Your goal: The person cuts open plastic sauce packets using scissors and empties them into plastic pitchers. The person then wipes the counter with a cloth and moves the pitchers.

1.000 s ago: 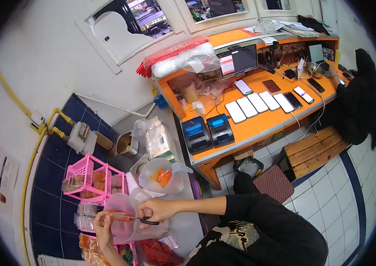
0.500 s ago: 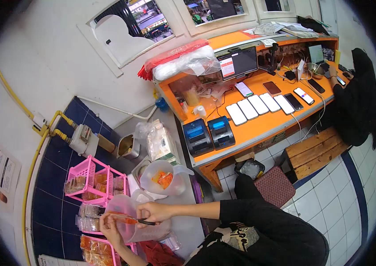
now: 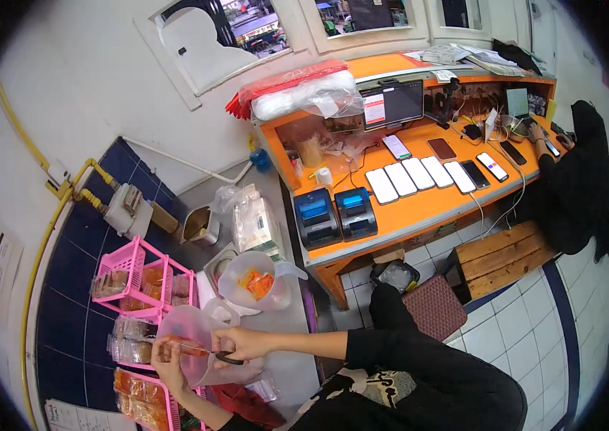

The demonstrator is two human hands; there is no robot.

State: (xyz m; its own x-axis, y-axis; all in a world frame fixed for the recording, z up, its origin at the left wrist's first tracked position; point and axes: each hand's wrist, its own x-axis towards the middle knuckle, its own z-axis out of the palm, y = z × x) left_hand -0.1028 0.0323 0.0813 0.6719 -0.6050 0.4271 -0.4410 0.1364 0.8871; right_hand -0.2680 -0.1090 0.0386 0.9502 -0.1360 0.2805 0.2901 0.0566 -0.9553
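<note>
Orange-red packet in hand, the person holds it over the mouth of a translucent plastic jug on the steel counter, at the counter's near left. The left hand pinches the packet at one end, fingertips closed on it. The right hand is wrapped around the black-handled scissors, whose thin blade lies along the packet and points toward the left fingers; whether the blades are parted or closed is too small to tell. The step in hand looks like cutting, either the packet's film or what it holds, and no finished cut can be made out. From this pose, the next move seems to call for a steady left pinch, fingertips clear of the blade, and the packet kept above the jug so that anything loosened drops inside. Just beyond stands a handled measuring jug with orange-red pieces in it, while similar-coloured packets lie in a pink basket beside the left forearm.
</note>
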